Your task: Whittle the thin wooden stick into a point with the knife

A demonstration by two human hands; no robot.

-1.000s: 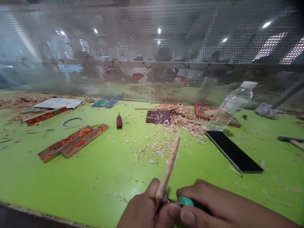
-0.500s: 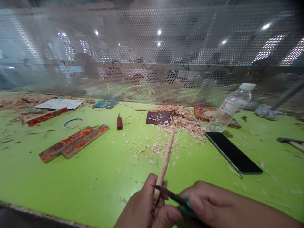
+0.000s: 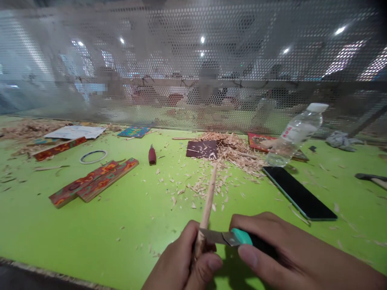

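A slim, pale wooden stick [image 3: 208, 197] points away from me over the green table [image 3: 145, 225]. My left hand [image 3: 184, 257] is closed around its near end, thumb on the right side. In my right hand [image 3: 278, 245] is a utility knife [image 3: 242, 237] with a teal and black handle. Its blade lies across the stick, just above my left thumb, and appears to touch the wood. Loose shavings [image 3: 199, 187] are scattered around the stick's far end.
A phone [image 3: 299, 193] and a tilted clear bottle [image 3: 294, 135] are on the right. Beyond the stick are brown sandpaper [image 3: 201, 149] and a shavings heap [image 3: 238, 155]. Leftward lie a red-handled blade [image 3: 152, 155], painted wood strips [image 3: 96, 181] and a tape ring [image 3: 93, 156]. A perforated screen [image 3: 169, 100] stands behind.
My right hand has turned the knife, so the blade's flat side and teal handle now show. The stick's far end has shifted slightly left.
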